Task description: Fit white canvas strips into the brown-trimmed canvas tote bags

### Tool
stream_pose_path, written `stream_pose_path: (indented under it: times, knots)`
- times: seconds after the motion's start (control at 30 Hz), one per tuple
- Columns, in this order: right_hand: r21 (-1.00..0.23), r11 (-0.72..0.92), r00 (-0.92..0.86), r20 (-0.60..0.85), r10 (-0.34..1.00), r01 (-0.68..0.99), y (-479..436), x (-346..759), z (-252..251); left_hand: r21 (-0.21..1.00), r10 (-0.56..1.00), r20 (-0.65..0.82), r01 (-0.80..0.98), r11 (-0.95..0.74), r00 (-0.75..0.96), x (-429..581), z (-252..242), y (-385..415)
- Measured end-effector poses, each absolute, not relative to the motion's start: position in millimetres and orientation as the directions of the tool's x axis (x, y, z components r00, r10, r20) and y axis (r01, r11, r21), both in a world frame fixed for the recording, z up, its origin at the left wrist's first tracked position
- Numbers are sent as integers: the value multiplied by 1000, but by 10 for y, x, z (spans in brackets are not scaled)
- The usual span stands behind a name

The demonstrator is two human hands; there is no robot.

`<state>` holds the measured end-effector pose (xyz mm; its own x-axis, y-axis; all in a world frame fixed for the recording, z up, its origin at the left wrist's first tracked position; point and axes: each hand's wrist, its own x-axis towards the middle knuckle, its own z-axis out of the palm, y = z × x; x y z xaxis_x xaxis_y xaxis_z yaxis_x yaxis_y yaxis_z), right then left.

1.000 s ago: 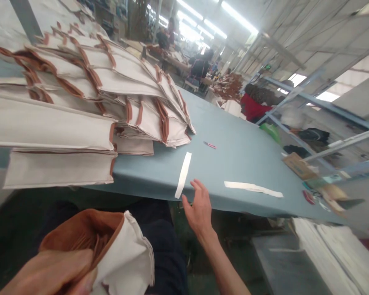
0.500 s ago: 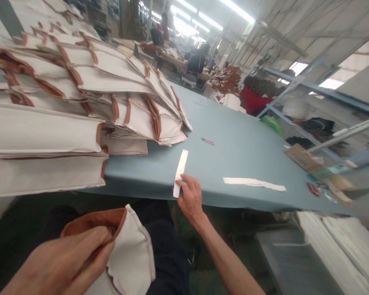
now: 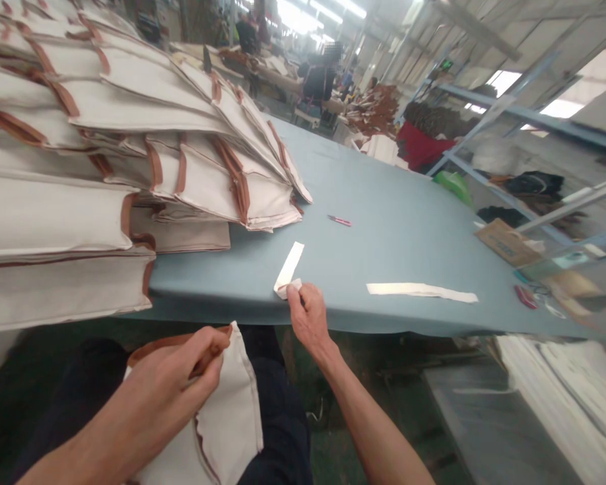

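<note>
The left hand (image 3: 182,377) pinches a bag (image 3: 236,397) by its rim over the lap (image 3: 285,411), the right hand (image 3: 310,316) a strip's (image 3: 289,264) folded near end on the desk (image 3: 398,236). The strip's long part points away, leaning right; beyond lie snips (image 3: 341,221), rightward a second strip (image 3: 419,289) crosswise, leftward piled bags (image 3: 151,104).

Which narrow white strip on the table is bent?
The narrow white strip pinched in the right hand; the other strip, farther right, lies unbent, untouched.
</note>
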<state>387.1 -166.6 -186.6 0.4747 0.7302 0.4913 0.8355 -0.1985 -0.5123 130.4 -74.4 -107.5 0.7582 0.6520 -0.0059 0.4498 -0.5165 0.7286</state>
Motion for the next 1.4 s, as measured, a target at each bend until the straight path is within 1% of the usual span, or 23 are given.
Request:
stream_pose_path:
  times: [0.13, 0.23, 0.4, 0.57, 0.8, 0.9, 1.1, 1.23, 1.4]
  knots:
    - [-556, -195, 490, 451, 746, 808, -1656, 3819, -1789, 803, 538, -164, 429, -414, 827, 1621, -1136, -665]
    - [-564, -209, 507, 446, 737, 799, -1624, 3766, -1750, 852, 465, -219, 400, -337, 858, 1891, -1235, -598]
    - [-585, -236, 536, 415, 735, 776, -1569, 3728, -1752, 896, 444, -216, 357, -263, 870, 2239, -1400, -495]
    - [-627, -210, 537, 393, 746, 750, -1630, 3727, -1729, 920, 443, -234, 345, -188, 865, 2374, -1498, -454]
    - [-667, -182, 547, 391, 740, 723, -1679, 3739, -1713, 931, 450, -251, 341, -131, 857, 2431, -1547, -427]
    - [-668, -138, 506, 396, 767, 731, -1701, 3775, -1696, 934, 453, -254, 339, -115, 854, 2451, -1557, -401]
    - [-680, -4, 336, 357, 871, 733, -1795, 3898, -1619, 933, 456, -277, 350, -82, 846, 2461, -1572, -380]
    - [-714, 14, 294, 306, 906, 700, -1827, 3944, -1565, 933, 459, -287, 354, -66, 841, 2459, -1586, -386]
    - [-724, 15, 266, 272, 925, 690, -1842, 3970, -1487, 934, 467, -287, 352, -58, 837, 2465, -1602, -401]
